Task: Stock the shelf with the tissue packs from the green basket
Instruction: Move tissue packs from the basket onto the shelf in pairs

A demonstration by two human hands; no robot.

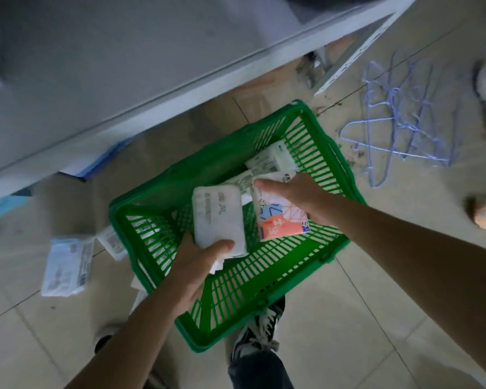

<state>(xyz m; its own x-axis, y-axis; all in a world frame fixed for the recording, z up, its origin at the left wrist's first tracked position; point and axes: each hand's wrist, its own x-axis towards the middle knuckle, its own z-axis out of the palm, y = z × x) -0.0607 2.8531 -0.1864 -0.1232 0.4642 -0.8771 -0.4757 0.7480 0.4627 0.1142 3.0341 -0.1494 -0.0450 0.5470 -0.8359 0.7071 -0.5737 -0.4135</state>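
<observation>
Looking down through the head camera, you have both hands over the green basket on the floor. Your left hand grips a white tissue pack by its near end, thumb on top, lifting it clear of the rim. Your right hand curls round a patterned orange-and-blue pack, so you can carry two at once. More packs lie in the basket's far corner. The grey shelf runs just beyond, far left, within reach for stocking.
</observation>
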